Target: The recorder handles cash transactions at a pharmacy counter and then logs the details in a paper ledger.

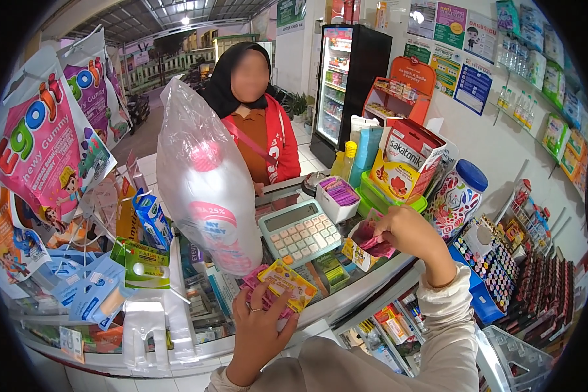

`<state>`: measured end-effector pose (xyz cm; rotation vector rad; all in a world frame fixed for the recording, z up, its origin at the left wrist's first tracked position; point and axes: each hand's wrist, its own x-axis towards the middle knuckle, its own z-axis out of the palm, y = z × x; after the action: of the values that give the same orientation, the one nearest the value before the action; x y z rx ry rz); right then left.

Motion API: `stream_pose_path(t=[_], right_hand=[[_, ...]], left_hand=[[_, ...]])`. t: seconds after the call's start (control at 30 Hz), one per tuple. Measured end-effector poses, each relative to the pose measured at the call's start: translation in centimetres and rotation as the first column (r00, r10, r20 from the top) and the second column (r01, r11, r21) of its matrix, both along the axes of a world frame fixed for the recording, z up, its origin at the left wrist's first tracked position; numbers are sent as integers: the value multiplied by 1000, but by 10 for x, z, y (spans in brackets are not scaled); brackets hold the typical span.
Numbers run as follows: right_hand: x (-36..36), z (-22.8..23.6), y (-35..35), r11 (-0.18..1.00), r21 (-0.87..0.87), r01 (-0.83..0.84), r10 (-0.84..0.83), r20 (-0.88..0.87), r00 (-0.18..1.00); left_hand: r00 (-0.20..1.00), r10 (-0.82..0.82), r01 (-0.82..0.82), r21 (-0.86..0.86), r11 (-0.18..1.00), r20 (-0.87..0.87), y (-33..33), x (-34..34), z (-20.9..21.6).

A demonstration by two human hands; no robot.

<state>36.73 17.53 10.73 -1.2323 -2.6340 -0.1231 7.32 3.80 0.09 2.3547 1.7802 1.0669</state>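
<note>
My left hand [261, 330], a ring on one finger, lies with fingers spread over a yellow packet [287, 287] and pink sachets [251, 277] at the counter's near edge. My right hand [408, 232] reaches into a small open box [360, 255], its fingers closed on a pink sachet [376, 249] there. Between the hands sits a pale green calculator [299, 232] with a dark display. Beside it, to the left, stands a big white bottle [219, 202] with a pink cap, inside a clear plastic bag [179, 124].
Across the glass counter [209, 333] stands a person in a black head covering and red jacket [282, 147]. Pouches [39, 144] hang at left. A white box of purple sachets [338, 198], a green basket [389, 199] and a blue-lidded jar [460, 199] crowd the right.
</note>
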Motion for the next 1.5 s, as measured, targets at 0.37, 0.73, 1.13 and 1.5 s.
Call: stream_pose_path(t=[0.37,0.73,1.13,1.5], right_hand=[[1,6,0,998,56,27,-22,-95,995],[-10,6,-5,934,357,-15,31,-41,999],[-43,36,-51,994,107,30,41,-610,791],[-111,-109,-78,928,184,-326,370,-574,731]], left_hand=[[1000,-13,13,12,1000,4,0,-2,-5],[999,-33,34,39,999,-3,1,-1,-2],[1000,0,0,35,999,-14,1,-5,-2],[963,245,-256,92,962,111,-17,-21,-8]])
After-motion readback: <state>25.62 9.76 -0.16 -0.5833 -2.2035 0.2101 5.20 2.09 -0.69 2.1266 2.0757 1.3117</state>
